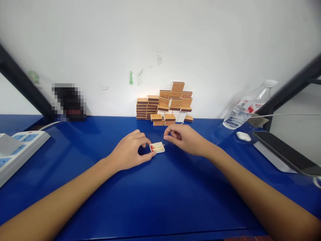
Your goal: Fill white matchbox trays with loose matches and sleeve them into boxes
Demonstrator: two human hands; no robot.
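An open matchbox tray [157, 147] with red-tipped matches lies on the blue table [160, 194]. My left hand [130, 150] pinches the tray's left end between thumb and forefinger. My right hand [183, 138] hovers just right of the tray, fingers curled, thumb and forefinger pressed together near a match end at the tray's upper right corner; what it pinches is too small to make out. Behind the hands, stacks of orange-brown matchboxes [167, 103] stand against the white wall.
A white power strip [17, 147] lies at the left edge. At right are a tilted plastic water bottle [247, 108], a small white object [243, 136] and a dark phone [286, 152] on a stand. A pixelated dark object [69, 102] sits back left.
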